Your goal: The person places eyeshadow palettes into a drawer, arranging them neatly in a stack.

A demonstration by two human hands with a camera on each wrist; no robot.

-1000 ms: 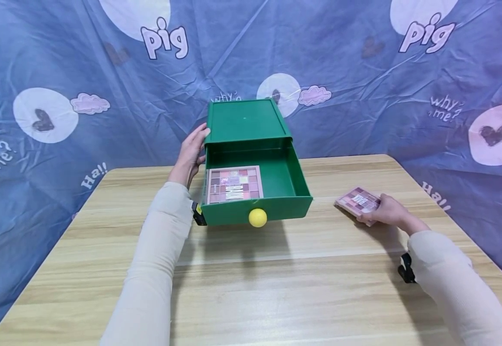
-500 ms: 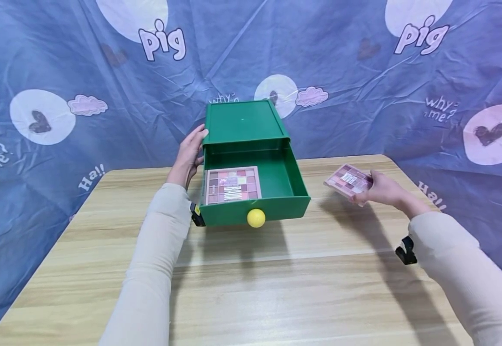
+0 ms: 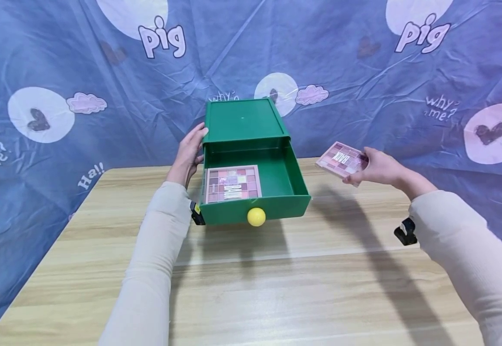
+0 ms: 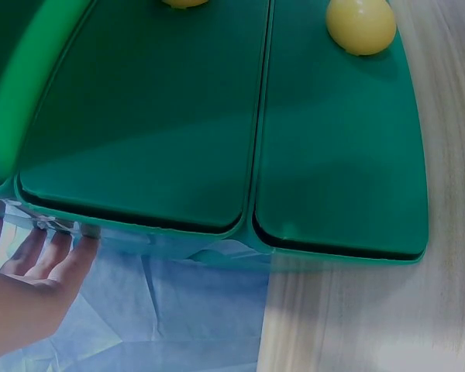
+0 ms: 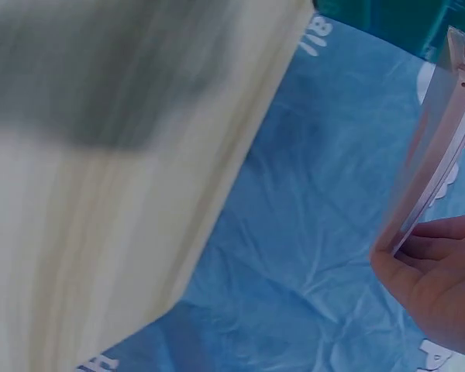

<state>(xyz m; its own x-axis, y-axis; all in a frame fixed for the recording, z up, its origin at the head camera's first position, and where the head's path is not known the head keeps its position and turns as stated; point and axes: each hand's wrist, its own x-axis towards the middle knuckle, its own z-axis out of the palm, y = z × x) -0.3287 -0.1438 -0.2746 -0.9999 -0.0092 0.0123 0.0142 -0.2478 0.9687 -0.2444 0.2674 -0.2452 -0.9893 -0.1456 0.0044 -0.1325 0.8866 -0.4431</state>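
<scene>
My right hand (image 3: 380, 166) grips an eyeshadow palette (image 3: 342, 161) by its right side, raised above the table to the right of the drawer. In the right wrist view that palette shows edge-on, the thumb and fingers at its edges. My left hand (image 3: 189, 153) rests against the left side of a green drawer cabinet (image 3: 244, 120); the left wrist view shows its fingers extended along that side. The cabinet's top drawer (image 3: 283, 209) is pulled out and has a yellow round knob (image 3: 256, 217). A second eyeshadow palette (image 3: 232, 183) lies flat in its left part.
Lower drawer fronts (image 4: 139, 116) with yellow knobs show in the left wrist view. The cabinet stands toward the back of a wooden table (image 3: 251, 298). A blue printed cloth (image 3: 346, 62) hangs behind the table and along its sides.
My right hand has lifted the eyeshadow palette off the table and carried it up and left toward the drawer. My left hand and the cabinet have stayed in place.
</scene>
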